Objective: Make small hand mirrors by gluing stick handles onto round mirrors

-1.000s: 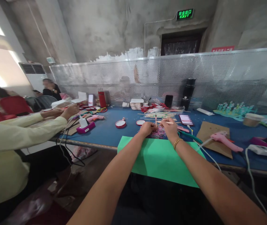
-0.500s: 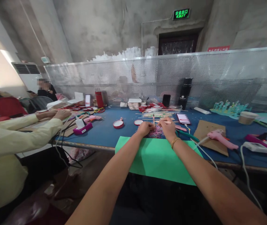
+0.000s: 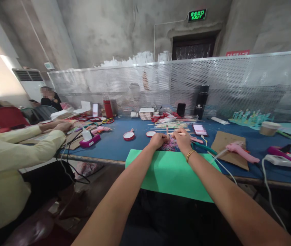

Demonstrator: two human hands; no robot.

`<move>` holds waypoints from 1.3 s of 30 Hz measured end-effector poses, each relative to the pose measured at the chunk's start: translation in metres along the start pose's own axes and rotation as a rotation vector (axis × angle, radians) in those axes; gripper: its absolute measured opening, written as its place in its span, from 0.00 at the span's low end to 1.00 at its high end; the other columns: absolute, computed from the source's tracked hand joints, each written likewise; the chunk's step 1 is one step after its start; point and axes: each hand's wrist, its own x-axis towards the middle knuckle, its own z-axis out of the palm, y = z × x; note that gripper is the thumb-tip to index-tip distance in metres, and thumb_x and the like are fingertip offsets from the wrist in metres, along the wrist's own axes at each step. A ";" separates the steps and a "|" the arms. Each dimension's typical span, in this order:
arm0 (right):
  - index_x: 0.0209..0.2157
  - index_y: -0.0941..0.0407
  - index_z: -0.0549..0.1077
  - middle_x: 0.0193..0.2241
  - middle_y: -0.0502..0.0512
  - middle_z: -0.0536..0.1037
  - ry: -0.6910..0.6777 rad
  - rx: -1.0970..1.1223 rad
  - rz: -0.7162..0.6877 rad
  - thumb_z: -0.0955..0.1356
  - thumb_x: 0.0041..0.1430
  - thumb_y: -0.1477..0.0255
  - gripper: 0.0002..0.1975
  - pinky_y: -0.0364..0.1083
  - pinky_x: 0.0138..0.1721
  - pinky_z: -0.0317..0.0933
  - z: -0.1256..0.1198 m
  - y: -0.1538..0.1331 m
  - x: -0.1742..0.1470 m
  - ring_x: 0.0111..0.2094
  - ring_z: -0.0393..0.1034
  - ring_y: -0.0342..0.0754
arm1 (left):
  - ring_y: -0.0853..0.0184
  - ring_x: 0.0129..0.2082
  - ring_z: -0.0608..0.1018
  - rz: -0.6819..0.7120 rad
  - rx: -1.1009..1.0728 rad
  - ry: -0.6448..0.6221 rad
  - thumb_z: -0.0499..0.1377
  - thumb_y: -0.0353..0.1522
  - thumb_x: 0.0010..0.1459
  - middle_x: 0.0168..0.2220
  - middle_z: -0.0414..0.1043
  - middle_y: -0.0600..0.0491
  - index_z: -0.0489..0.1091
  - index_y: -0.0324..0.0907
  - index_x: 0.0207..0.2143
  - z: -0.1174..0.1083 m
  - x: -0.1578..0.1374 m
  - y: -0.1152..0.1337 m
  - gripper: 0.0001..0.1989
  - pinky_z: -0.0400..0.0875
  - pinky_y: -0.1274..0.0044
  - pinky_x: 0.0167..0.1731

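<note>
My left hand (image 3: pixel 157 140) is closed, its fingertips pinched at the foot of a short, pinkish upright stick (image 3: pixel 167 129) with a dark tip. Beside it, my right hand (image 3: pixel 182 140) is curled around a thin pale stick (image 3: pixel 180 134), whose end points toward the left hand. Both hands are over a tangle of pink, purple and blue threads (image 3: pixel 171 146) on the table. Under my wrists a green sheet (image 3: pixel 171 174) hangs over the table's front edge. The fingertips are small and partly hidden.
Round red-rimmed pieces (image 3: pixel 129 136) lie left of my hands, wooden sticks (image 3: pixel 169 125) behind them. To the right, a pink glue gun (image 3: pixel 242 152) rests on cardboard (image 3: pixel 219 155) near a cabled purple power strip (image 3: pixel 288 159). A co-worker in a yellow sleeve (image 3: pixel 40 145) works at left.
My hands stay almost in place, with only slight finger movement in the right. The co-worker's hands at left have shifted a little to the left.
</note>
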 end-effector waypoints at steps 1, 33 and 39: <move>0.20 0.52 0.66 0.19 0.49 0.75 -0.005 -0.002 0.005 0.65 0.44 0.66 0.06 0.45 0.28 0.62 0.000 0.000 0.000 0.24 0.69 0.48 | 0.74 0.21 0.61 0.007 0.003 -0.004 0.59 0.46 0.49 0.18 0.62 0.58 0.73 0.37 0.22 0.000 0.000 0.000 0.20 0.52 0.79 0.24; 0.20 0.53 0.67 0.19 0.48 0.74 -0.019 -0.019 -0.028 0.65 0.45 0.67 0.05 0.45 0.28 0.62 0.000 0.008 0.000 0.24 0.69 0.47 | 0.74 0.22 0.61 0.014 -0.003 0.001 0.58 0.47 0.50 0.19 0.62 0.59 0.72 0.38 0.22 0.001 -0.005 0.003 0.21 0.54 0.79 0.25; 0.21 0.53 0.68 0.18 0.48 0.74 0.026 -0.034 -0.008 0.66 0.45 0.68 0.05 0.45 0.28 0.63 0.000 0.017 0.004 0.23 0.69 0.47 | 0.74 0.21 0.60 0.008 0.020 0.008 0.59 0.48 0.49 0.18 0.60 0.59 0.72 0.38 0.22 0.000 -0.006 0.003 0.21 0.52 0.79 0.24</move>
